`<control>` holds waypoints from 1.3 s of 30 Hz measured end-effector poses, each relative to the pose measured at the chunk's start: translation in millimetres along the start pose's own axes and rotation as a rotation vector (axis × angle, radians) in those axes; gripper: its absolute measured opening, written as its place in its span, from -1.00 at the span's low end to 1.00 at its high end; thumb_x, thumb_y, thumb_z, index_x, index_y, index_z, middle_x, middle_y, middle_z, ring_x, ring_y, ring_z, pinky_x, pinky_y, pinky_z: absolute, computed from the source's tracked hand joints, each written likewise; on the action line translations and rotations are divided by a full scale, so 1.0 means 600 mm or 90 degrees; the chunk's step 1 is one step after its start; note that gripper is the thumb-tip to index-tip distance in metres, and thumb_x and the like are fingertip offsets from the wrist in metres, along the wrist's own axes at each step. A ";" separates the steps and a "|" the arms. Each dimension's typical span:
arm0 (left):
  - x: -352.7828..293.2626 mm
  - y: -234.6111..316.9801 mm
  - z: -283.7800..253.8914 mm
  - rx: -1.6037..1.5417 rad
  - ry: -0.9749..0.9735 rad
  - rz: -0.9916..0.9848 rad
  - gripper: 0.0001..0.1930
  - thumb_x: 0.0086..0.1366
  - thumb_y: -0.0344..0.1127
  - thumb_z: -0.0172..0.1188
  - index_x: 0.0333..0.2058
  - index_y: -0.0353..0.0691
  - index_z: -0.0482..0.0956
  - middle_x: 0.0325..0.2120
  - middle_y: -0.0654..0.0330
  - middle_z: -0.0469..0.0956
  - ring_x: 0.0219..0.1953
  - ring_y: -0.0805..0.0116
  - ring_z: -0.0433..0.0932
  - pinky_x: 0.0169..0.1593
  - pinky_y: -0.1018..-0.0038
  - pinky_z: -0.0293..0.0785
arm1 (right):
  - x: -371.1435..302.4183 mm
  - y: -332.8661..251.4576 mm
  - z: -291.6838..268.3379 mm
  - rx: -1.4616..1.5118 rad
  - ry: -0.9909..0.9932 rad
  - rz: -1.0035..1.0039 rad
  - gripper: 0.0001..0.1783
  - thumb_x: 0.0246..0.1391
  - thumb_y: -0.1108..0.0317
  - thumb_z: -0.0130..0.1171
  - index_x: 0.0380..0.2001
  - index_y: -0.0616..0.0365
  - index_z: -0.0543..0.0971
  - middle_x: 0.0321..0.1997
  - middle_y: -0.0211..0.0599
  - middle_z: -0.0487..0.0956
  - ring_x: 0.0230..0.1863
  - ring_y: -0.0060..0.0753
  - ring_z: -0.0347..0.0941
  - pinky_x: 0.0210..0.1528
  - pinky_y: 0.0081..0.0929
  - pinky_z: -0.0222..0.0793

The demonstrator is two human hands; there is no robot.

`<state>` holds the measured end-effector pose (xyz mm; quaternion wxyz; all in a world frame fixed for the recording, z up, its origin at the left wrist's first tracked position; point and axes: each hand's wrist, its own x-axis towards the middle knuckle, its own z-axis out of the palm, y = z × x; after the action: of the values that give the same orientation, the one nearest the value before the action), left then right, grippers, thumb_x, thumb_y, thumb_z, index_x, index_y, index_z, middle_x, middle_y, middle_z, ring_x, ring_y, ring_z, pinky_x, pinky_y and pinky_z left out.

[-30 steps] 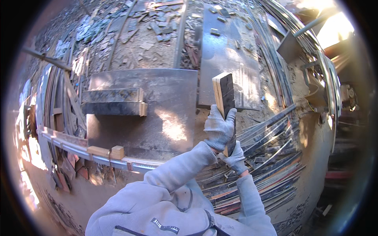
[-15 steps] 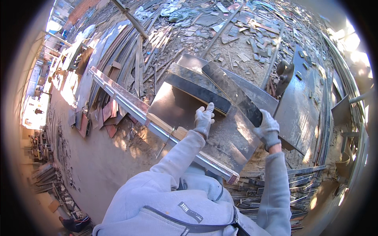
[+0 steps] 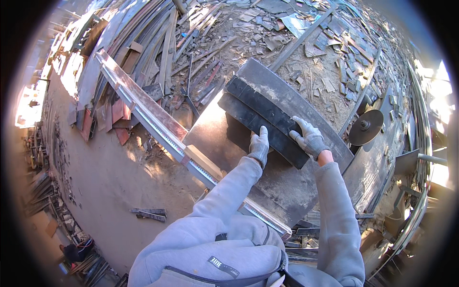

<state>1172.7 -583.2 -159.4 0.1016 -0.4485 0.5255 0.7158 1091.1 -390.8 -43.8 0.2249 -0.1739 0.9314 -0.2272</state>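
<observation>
Two long dark boards lie side by side at a slant over a worn saw table (image 3: pixel 291 191). My gloved left hand (image 3: pixel 259 146) is closed on the near edge of the nearer dark board (image 3: pixel 267 126), thumb on top and its other fingers partly hidden. At the right end of the farther dark board (image 3: pixel 260 103), my gloved right hand (image 3: pixel 310 137) grips with thumb and fingers on either side. The nearer board casts a shadow on the table, so its near edge seems raised.
A long guide rail with a scale (image 3: pixel 158 134) and a wooden strip (image 3: pixel 203 161) runs along the table's left edge. To the right stands a round saw blade (image 3: pixel 366 127). Offcuts (image 3: pixel 330 86) litter the ground beyond; long strips (image 3: pixel 162 52) are piled far left.
My right hand has brought the farther board left and turned it alongside the nearer one. My left hand has moved slightly right. The view has shifted, showing more of the saw blade.
</observation>
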 end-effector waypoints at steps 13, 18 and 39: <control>-0.077 0.055 -0.029 -0.126 -0.046 -0.061 -0.13 0.55 0.32 0.04 0.54 -0.24 0.15 0.44 -0.12 0.35 0.40 -0.04 0.43 0.34 0.14 0.49 | -0.092 -0.099 0.031 0.029 0.263 0.093 -0.52 -0.10 0.21 0.63 -0.21 0.13 0.56 -0.21 -0.12 0.67 -0.14 0.07 0.61 -0.06 -0.08 0.52; -0.189 0.004 -0.161 -0.208 -0.246 0.070 -0.37 0.57 0.17 0.12 0.33 -0.23 0.38 0.14 0.07 0.55 0.17 0.16 0.57 0.20 0.08 0.57 | -0.199 -0.155 0.044 0.251 -0.046 0.142 -0.49 0.03 0.06 0.60 -0.12 0.12 0.60 -0.23 -0.04 0.73 -0.18 -0.04 0.70 -0.05 -0.12 0.58; -0.038 0.023 -0.103 0.093 0.158 -0.020 -0.56 0.42 -0.26 0.40 0.08 -0.50 0.58 -0.20 -0.05 0.68 -0.44 0.30 0.68 -0.40 0.43 0.62 | 0.026 -0.032 0.024 -0.127 0.058 0.166 -0.41 -0.04 0.06 0.59 0.04 0.08 0.71 0.05 0.06 0.69 0.16 0.10 0.61 0.22 -0.09 0.52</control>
<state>1210.5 -633.8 -135.8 0.0791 -0.5330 0.5776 0.6132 1089.2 -418.6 -50.9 0.1918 -0.0622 0.9733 -0.1102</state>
